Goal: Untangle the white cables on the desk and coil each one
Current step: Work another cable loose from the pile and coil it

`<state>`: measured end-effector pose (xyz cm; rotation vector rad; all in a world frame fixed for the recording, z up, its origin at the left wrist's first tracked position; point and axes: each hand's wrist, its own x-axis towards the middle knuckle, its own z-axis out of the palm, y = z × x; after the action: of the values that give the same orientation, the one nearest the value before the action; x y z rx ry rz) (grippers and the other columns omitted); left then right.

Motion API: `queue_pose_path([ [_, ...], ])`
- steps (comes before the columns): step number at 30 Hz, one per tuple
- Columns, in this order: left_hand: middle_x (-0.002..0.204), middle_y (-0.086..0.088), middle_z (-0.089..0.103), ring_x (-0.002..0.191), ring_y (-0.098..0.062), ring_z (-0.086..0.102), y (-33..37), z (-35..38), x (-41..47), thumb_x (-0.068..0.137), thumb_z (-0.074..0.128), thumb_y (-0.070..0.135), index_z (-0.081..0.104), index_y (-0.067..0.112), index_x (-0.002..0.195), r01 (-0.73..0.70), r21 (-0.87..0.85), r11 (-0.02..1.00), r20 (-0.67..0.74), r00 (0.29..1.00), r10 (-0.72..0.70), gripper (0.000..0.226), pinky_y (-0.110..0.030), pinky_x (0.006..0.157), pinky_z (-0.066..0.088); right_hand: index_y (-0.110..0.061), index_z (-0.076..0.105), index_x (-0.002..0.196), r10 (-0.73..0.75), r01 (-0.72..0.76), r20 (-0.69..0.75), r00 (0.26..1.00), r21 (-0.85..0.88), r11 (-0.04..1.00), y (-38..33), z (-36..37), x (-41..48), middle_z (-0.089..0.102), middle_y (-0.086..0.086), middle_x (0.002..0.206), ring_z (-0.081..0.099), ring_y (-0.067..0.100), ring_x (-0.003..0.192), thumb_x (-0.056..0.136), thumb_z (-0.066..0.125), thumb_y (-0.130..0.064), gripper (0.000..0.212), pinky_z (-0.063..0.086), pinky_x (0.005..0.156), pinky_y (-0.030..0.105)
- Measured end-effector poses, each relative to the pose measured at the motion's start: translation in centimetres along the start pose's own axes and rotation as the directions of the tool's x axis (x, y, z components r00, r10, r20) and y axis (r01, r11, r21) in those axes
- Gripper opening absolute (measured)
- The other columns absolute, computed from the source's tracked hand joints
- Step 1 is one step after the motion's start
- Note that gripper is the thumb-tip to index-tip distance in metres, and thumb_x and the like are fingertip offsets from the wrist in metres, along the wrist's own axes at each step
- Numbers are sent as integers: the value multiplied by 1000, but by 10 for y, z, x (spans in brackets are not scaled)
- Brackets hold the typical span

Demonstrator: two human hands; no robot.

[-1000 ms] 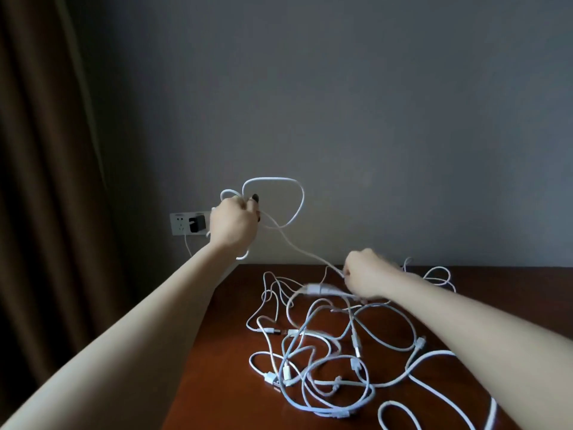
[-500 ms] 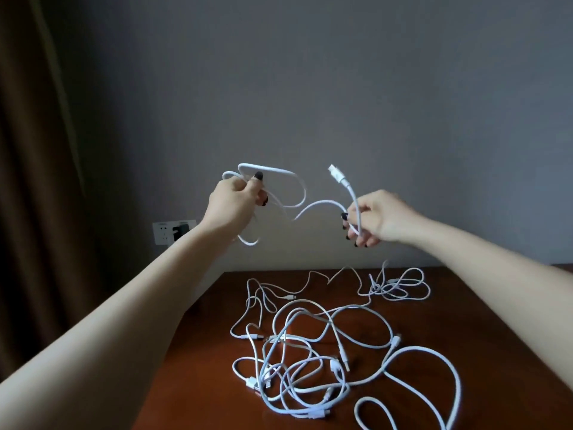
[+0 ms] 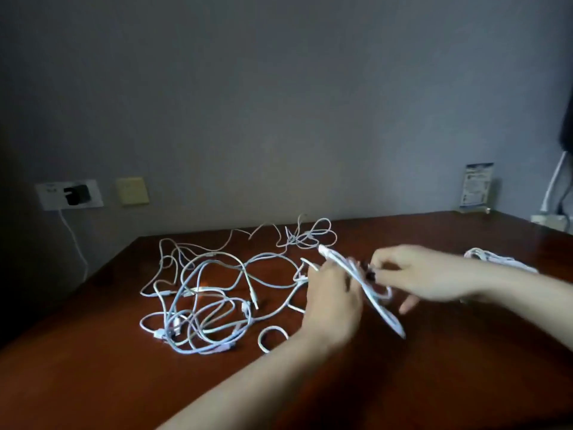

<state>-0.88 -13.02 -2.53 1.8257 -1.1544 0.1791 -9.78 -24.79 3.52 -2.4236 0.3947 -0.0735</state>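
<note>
A tangle of white cables (image 3: pixel 204 302) lies spread on the dark wooden desk (image 3: pixel 434 367), left of centre. Just above the desk, right of the tangle, both hands hold one white cable folded into a long narrow coil (image 3: pixel 375 302). My left hand (image 3: pixel 333 297) grips the coil from the left. My right hand (image 3: pixel 424 276) pinches it near its upper part; a plug end sticks out at the top left. Motion blur hides the finger detail. Another bundled white cable (image 3: pixel 493 257) lies on the desk behind my right forearm.
A wall socket with a black plug (image 3: pixel 76 193) and its white lead sits at the left, beside a yellowish switch plate (image 3: pixel 132 190). A small card stand (image 3: pixel 476 189) is at the desk's back right. Cords and a white box (image 3: pixel 548 220) are at the far right edge.
Both hands have come down from chest height to just above the desk and moved right. The held cable, loose loops before, is now folded into a narrow coil between them.
</note>
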Motion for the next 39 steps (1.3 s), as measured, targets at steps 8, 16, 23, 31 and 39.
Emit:
queue_pose_path([
  [8, 70, 3, 50, 69, -7, 24, -67, -9, -22, 75, 55, 11, 52, 18, 65, -322, 507, 799, -14, 924, 381, 13, -23, 66, 29, -10, 63, 82, -31, 57, -149, 988, 172, 983, 24, 80, 31, 64, 6, 77, 68, 15, 69, 92, 57, -11, 11, 59, 68, 27],
  [16, 76, 2, 46, 73, -15, 33, -137, -53, -14, 86, 45, 17, 57, 16, 70, -139, 596, 791, -49, 977, 208, 20, -30, 66, 33, -11, 70, 80, -117, 150, -202, 972, 157, 976, -7, 124, 99, 69, 12, 80, 54, 18, 64, 88, 58, -10, 15, 35, 55, 23],
  [23, 80, 0, 54, 74, -18, 39, -176, -86, 6, 90, 41, 23, 65, 18, 82, -91, 636, 766, -58, 985, 165, 25, -30, 64, 39, -13, 73, 82, -76, 131, -191, 979, 294, 947, -33, 150, 160, 70, 13, 84, 57, 19, 68, 88, 59, -8, 16, 42, 61, 27],
  [31, 84, 6, 45, 87, -21, 41, -167, -101, 41, 97, 42, 11, 54, 25, 68, 99, 392, 915, -99, 993, -65, 34, -28, 79, 21, -18, 72, 74, -82, 211, -268, 960, 499, 841, -33, 129, 173, 72, 10, 84, 68, 29, 84, 88, 57, -4, 25, 54, 86, 42],
  [39, 96, 0, 53, 95, -25, 41, -86, -84, 67, 90, 28, 39, 60, 16, 79, -155, 449, 880, 90, 988, 128, 41, -28, 87, 26, -8, 74, 90, -176, 319, -334, 926, 446, 836, -11, 59, 118, 71, 1, 73, 62, 5, 68, 92, 56, -5, 18, 47, 66, 15],
])
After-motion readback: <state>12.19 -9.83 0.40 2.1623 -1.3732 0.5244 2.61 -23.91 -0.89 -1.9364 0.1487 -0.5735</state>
